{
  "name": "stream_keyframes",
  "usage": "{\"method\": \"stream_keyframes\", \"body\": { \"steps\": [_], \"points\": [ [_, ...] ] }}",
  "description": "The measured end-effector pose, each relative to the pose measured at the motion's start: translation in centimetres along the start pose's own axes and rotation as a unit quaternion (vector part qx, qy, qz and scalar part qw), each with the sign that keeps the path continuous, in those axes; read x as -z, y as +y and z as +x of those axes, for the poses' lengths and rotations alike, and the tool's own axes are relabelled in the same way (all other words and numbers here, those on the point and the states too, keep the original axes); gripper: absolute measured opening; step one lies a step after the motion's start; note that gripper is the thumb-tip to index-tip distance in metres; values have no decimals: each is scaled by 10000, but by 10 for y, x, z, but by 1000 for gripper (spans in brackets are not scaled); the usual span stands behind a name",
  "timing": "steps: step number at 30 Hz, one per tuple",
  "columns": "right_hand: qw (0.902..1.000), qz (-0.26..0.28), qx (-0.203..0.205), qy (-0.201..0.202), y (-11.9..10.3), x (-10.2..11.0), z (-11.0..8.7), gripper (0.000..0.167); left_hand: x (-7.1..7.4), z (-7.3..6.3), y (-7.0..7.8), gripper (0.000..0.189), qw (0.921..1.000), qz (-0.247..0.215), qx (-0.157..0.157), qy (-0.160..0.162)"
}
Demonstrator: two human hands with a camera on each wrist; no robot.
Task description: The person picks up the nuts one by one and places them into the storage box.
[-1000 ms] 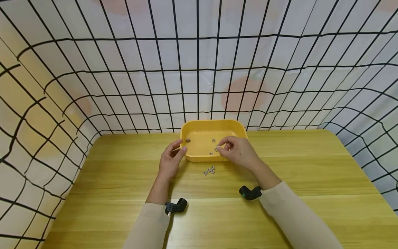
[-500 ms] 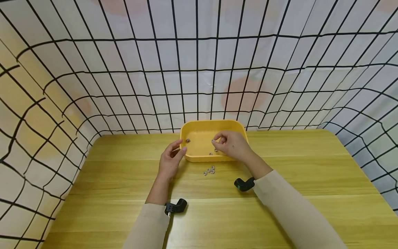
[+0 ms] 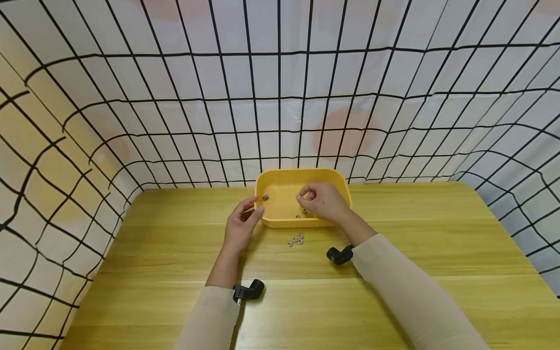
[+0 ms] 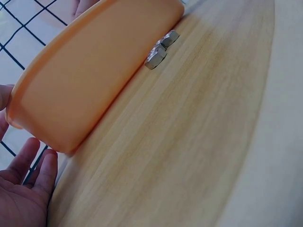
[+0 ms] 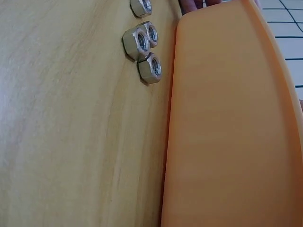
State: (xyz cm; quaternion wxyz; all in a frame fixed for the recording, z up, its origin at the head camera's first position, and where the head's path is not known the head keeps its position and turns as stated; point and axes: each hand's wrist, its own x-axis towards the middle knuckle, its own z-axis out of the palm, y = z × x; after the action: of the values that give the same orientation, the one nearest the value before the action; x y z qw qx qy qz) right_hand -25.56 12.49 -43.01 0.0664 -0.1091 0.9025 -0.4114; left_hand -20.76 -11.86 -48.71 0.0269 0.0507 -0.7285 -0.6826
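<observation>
A yellow tray (image 3: 280, 223) stands toward the back of the table, with hex nuts inside it. My left hand (image 3: 238, 229) holds its left end, thumb at the front corner and fingers along the side. Over the tray my right hand (image 3: 325, 201) pinches a small nut (image 3: 298, 197) between thumb and forefinger, mostly covered by the fingertips. One nut (image 3: 265, 198) lies near the tray's left wall. Two others, a nut (image 3: 305, 211) and another nut (image 3: 298, 216), lie below the right hand. The right wrist view shows the tray's outer wall (image 5: 227, 118), which hides the right fingers.
Several loose metal nuts (image 3: 295, 239) lie in a cluster on the wooden table (image 3: 175, 253), just in front of the tray. Behind the table rises a black wire grid (image 3: 280, 99) before a pale sheet. Each wrist wears a black camera (image 3: 249, 290).
My right hand has moved left and slightly back inside the tray, to where a nut lay, and its fingertips now pinch there. The left hand stays at the tray's end.
</observation>
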Motion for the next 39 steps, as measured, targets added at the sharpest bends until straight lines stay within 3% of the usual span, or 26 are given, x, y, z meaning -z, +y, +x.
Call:
{"method": "stream_keyframes", "body": {
  "steps": [18, 30, 39],
  "points": [
    [9999, 106, -39, 5, 0, -1, -1, 21, 2, -1, 1, 43, 9999, 69, 82, -13],
    [9978, 243, 252, 570, -1, 1, -7, 20, 0, -1, 0, 45, 9999, 78, 123, -67],
    [9934, 461, 609, 851, -14, 6, -27, 26, 0, -2, 2, 45, 9999, 60, 59, -55]
  ]
}}
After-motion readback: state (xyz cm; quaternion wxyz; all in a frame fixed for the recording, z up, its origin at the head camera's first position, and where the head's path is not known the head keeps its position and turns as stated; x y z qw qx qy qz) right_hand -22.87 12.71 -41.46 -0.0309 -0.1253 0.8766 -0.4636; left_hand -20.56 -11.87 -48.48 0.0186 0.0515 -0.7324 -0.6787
